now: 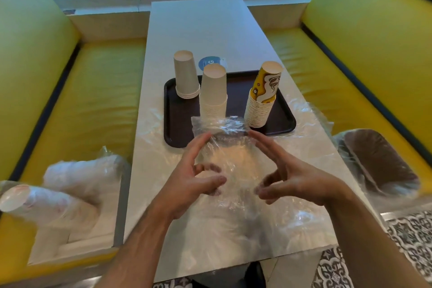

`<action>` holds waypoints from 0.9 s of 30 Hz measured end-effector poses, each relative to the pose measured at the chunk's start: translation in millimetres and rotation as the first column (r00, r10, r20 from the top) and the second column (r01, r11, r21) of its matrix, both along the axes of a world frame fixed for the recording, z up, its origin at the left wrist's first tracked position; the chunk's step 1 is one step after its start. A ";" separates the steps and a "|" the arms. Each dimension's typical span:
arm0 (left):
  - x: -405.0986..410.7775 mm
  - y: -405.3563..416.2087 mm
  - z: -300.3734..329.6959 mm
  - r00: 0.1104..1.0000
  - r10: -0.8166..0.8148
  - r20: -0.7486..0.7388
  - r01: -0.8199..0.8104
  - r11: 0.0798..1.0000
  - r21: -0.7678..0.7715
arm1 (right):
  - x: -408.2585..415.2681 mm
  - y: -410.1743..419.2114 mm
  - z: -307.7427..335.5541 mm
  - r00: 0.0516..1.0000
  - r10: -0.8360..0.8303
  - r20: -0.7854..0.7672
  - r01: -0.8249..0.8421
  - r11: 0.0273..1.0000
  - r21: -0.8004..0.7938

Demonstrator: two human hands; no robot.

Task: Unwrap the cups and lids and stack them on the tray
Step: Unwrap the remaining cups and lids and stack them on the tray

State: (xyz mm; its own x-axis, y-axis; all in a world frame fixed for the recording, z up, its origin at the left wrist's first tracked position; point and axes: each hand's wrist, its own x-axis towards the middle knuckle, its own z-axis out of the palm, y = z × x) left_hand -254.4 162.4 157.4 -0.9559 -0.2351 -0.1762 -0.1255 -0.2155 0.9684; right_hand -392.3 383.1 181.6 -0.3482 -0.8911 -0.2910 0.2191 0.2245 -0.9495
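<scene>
A dark brown tray (171,121) lies on the white table (205,30). Three upside-down cup stacks stand on it: a short white stack (185,75), a taller white stack (214,91) and a leaning yellow-patterned stack (264,96). Just in front of the tray, an empty sheet of clear plastic wrap (224,147) stands crumpled between my hands. My left hand (198,175) and my right hand (289,177) hold it from either side, thumbs and curled fingers pinching the film, index fingers stretched forward.
More loose clear wrap (257,224) covers the near end of the table. Wrapped white cups (58,194) lie on the left yellow bench. A wrapped sleeve of dark lids (378,161) lies on the right bench. A blue sticker (211,63) sits behind the tray.
</scene>
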 end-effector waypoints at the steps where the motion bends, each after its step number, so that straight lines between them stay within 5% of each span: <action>1: -3.9 4.1 -0.5 1.000 0.001 0.001 -0.001 0.999 -0.033 | -0.2 3.9 -2.0 1.000 -0.011 0.006 0.011 1.000 0.005; 12: -38.8 40.8 -11.1 0.979 -0.122 0.164 0.132 0.990 -0.050 | -39.4 76.2 -16.3 0.992 0.020 -0.121 -0.008 0.995 0.102; 22: -77.9 102.9 -17.4 0.958 -0.200 0.205 0.211 0.977 -0.034 | -76.4 108.1 -49.7 0.937 -0.250 0.243 0.235 0.968 0.087; 27: -82.3 110.3 -19.0 0.969 -0.157 0.191 0.175 0.981 -0.085 | -87.7 131.7 -56.7 0.938 -0.135 0.320 0.118 0.990 0.071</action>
State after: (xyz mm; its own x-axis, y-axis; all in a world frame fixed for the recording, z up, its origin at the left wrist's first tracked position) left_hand -336.6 272.7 138.4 -0.9370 -0.1012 -0.3345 -0.3275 -0.0792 0.9415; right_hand -480.0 514.8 124.9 -0.3367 -0.8275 -0.4494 0.5418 0.2202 -0.8112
